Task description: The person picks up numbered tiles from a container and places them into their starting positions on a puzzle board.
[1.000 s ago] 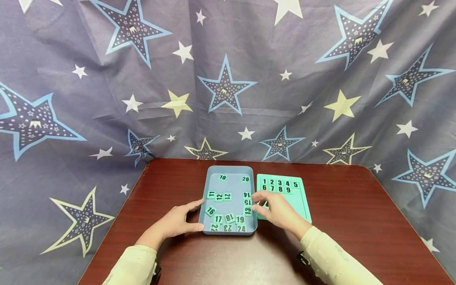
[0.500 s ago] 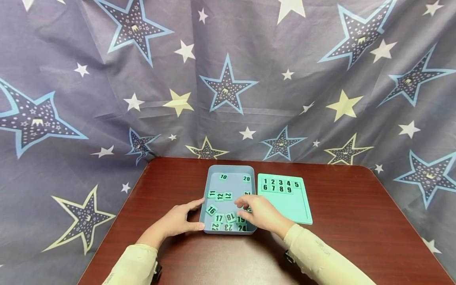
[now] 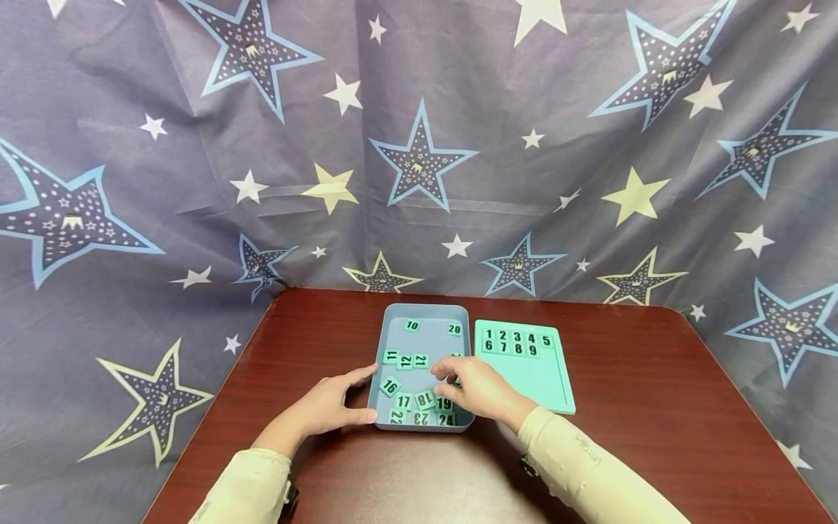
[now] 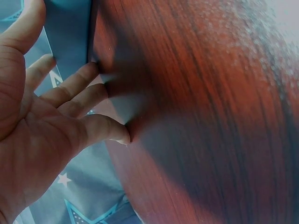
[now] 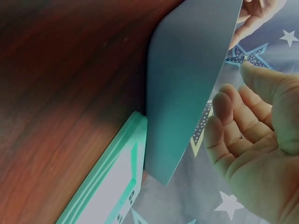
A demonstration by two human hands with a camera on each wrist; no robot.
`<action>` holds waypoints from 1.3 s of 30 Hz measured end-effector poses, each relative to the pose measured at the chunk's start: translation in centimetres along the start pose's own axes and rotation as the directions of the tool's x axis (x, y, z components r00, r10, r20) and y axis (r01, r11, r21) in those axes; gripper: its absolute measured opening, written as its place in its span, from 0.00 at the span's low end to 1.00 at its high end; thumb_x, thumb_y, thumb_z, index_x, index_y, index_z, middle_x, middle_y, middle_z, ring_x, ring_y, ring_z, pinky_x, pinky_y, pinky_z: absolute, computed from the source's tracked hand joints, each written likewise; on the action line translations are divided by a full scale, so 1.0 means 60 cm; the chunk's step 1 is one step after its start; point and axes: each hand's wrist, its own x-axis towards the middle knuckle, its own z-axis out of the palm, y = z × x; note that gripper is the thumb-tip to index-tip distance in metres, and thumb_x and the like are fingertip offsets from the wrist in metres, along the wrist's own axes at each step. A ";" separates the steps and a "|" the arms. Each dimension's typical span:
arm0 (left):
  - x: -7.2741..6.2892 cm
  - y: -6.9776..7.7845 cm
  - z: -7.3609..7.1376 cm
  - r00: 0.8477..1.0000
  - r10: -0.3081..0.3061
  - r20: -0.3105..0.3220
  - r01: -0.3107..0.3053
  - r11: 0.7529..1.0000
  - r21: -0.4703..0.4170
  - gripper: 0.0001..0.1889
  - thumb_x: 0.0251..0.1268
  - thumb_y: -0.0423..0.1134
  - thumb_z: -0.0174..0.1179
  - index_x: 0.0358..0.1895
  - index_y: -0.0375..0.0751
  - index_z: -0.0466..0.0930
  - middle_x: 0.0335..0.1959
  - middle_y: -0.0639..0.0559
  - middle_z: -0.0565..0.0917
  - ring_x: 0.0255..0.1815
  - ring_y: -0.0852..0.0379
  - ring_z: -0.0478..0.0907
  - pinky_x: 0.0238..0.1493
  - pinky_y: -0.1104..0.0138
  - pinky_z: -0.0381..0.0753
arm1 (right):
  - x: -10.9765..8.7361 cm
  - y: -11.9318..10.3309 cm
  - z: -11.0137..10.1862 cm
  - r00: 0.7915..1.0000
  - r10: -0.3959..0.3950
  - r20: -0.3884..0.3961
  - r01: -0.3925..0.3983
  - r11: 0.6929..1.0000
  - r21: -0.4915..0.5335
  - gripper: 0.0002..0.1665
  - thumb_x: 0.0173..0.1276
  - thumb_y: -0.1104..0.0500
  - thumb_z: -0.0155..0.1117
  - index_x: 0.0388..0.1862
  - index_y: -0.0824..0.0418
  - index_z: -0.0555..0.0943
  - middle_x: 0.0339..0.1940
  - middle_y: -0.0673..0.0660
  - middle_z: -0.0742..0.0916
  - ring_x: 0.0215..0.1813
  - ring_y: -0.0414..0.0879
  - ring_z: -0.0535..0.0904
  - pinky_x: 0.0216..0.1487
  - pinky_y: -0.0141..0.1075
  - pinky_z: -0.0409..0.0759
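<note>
A blue-grey tray (image 3: 432, 340) holds loose green number tiles, among them the 10 tile (image 3: 412, 326), 16 tile (image 3: 390, 386) and 21 tile (image 3: 421, 361). My left hand (image 3: 321, 409) touches the tray's left side with thumb and fingers spread; in the left wrist view its fingertips meet the tray wall (image 4: 72, 30). Over the tray's right half hovers my right hand (image 3: 481, 389), fingers loosely bent. It covers several tiles there. In the right wrist view nothing shows between the thumb and fingers of that right hand (image 5: 257, 126).
Right beside the tray lies a mint-green board (image 3: 533, 375), with tiles 1 to 9 set in its top two rows. Both rest on a dark red wooden table (image 3: 641, 407). A star-patterned cloth (image 3: 419, 240) hangs behind.
From the tray's right rim, where it overlapped the board, my right hand has moved left over the tray. It has barely shifted in the last half second. The left hand stays put.
</note>
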 end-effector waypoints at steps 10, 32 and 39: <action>-0.003 0.001 0.000 1.000 -0.001 -0.002 0.001 1.000 -0.002 0.49 0.59 0.57 0.80 0.83 0.48 0.67 0.69 0.41 0.84 0.74 0.40 0.78 0.75 0.40 0.74 | -0.001 0.007 -0.003 1.000 0.014 -0.009 -0.014 1.000 0.006 0.13 0.72 0.61 0.74 0.52 0.64 0.87 0.45 0.57 0.93 0.44 0.50 0.91 0.50 0.42 0.88; -0.001 0.000 -0.001 1.000 0.003 0.000 -0.003 1.000 0.004 0.50 0.59 0.58 0.79 0.83 0.49 0.67 0.70 0.41 0.84 0.74 0.40 0.78 0.75 0.40 0.74 | 0.007 0.000 0.008 0.997 0.009 0.072 -0.008 1.000 -0.018 0.15 0.71 0.62 0.76 0.54 0.64 0.87 0.48 0.58 0.93 0.47 0.51 0.92 0.53 0.43 0.88; -0.001 0.000 -0.003 1.000 0.018 0.003 -0.018 1.000 0.013 0.50 0.60 0.58 0.79 0.83 0.48 0.67 0.70 0.42 0.83 0.74 0.40 0.78 0.74 0.41 0.74 | 0.056 -0.004 -0.007 0.985 0.051 0.163 -0.045 0.998 -0.041 0.21 0.74 0.58 0.74 0.61 0.65 0.84 0.58 0.61 0.91 0.56 0.55 0.90 0.61 0.50 0.87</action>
